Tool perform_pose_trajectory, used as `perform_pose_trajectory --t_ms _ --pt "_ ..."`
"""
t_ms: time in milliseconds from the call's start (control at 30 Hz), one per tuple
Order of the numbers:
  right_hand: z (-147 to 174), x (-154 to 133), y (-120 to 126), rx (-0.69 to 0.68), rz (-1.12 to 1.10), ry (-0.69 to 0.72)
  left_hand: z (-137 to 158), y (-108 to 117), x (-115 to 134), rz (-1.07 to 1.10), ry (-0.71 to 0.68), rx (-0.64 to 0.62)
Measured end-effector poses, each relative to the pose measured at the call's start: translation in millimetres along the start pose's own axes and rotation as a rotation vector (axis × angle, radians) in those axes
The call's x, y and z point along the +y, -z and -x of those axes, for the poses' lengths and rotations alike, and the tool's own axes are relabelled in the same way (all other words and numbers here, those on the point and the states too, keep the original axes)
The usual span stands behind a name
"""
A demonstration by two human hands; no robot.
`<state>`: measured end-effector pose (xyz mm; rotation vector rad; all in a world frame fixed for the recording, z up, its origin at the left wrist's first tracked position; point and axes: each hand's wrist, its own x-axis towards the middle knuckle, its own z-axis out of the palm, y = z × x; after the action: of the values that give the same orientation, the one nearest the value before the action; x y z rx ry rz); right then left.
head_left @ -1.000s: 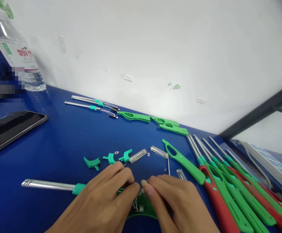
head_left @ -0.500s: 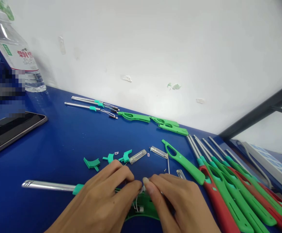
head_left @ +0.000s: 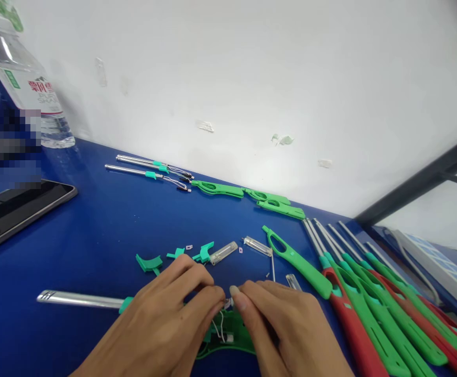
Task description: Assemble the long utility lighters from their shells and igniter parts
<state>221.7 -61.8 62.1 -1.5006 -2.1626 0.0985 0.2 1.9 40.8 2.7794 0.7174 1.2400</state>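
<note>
My left hand [head_left: 161, 327] and my right hand [head_left: 287, 327] meet fingertip to fingertip at the bottom centre, over an opened long-nosed lighter. Its metal tube [head_left: 79, 299] runs out to the left and its green handle shell [head_left: 228, 335] lies under my fingers, with thin white wires showing. Both hands pinch at a small part between them at the shell's top; the part itself is mostly hidden. Just beyond my left hand lie loose teal plastic pieces [head_left: 150, 263] and a clear tube [head_left: 223, 252].
Several assembled red and green lighters [head_left: 370, 303] lie in a row at the right. Green handle halves [head_left: 248, 196] and two metal tubes with wires [head_left: 150, 168] lie near the wall. A water bottle [head_left: 24, 84] and a dark tablet [head_left: 16, 209] are at the left.
My hands and the lighter have shifted slightly; the green shell has tipped a little and more of the white wires shows. Nothing else has moved.
</note>
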Motion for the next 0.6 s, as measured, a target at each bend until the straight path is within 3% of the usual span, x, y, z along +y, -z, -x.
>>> perform_pose_trajectory --t_ms 300,467,600 --pt "2 -2 0 -0.045 -0.04 -0.008 1 -2 -1 0.036 -0.007 0.05" --pt "2 -1 3 -0.014 -0.034 -0.028 1 -1 -3 0.024 -0.026 -0.029" --pt "2 -1 4 0.005 -0.015 -0.044 17 4 -13 -0.046 0.073 -0.034"
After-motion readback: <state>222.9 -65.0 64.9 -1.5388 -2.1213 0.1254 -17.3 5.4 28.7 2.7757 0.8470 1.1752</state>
